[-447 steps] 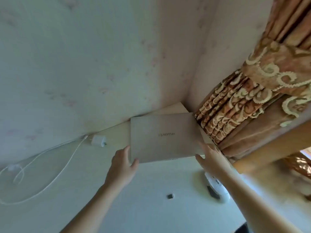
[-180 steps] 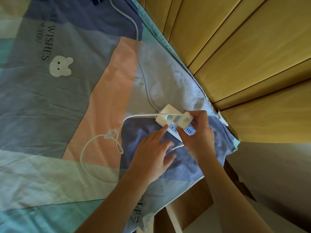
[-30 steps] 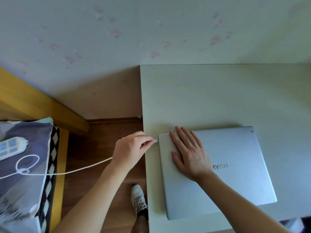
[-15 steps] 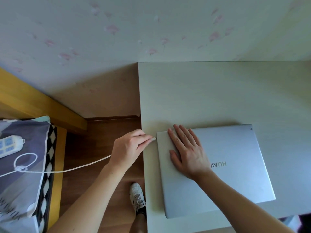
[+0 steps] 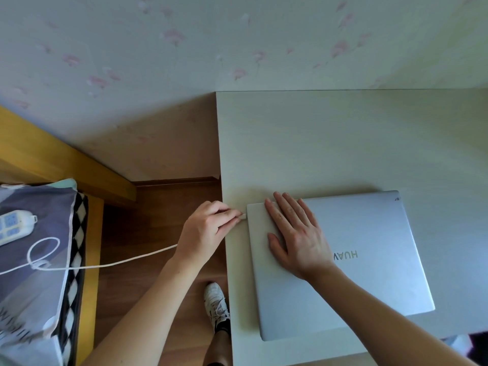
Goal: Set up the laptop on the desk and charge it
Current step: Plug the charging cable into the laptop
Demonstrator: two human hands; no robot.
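Observation:
A closed silver laptop [image 5: 364,260] lies flat on the pale desk [image 5: 317,143], near its left and front edges. My right hand [image 5: 295,233] rests palm-down, fingers spread, on the lid's left part. My left hand [image 5: 208,231] pinches the white plug [image 5: 243,215] of the charging cable [image 5: 113,264] against the laptop's left edge near its far corner. The cable runs left across the gap to a white power strip [image 5: 13,225] lying on the bed.
A bed with a patterned cover [image 5: 34,260] and a yellow wooden frame [image 5: 89,233] stands at the left. Wooden floor [image 5: 158,207] fills the gap between bed and desk; my foot in a white shoe [image 5: 216,305] stands there. A flowered wall [image 5: 184,48] backs the desk.
Over the last second my left hand has brought the plug rightward until it touches the laptop's left edge. My right hand has stayed flat on the lid.

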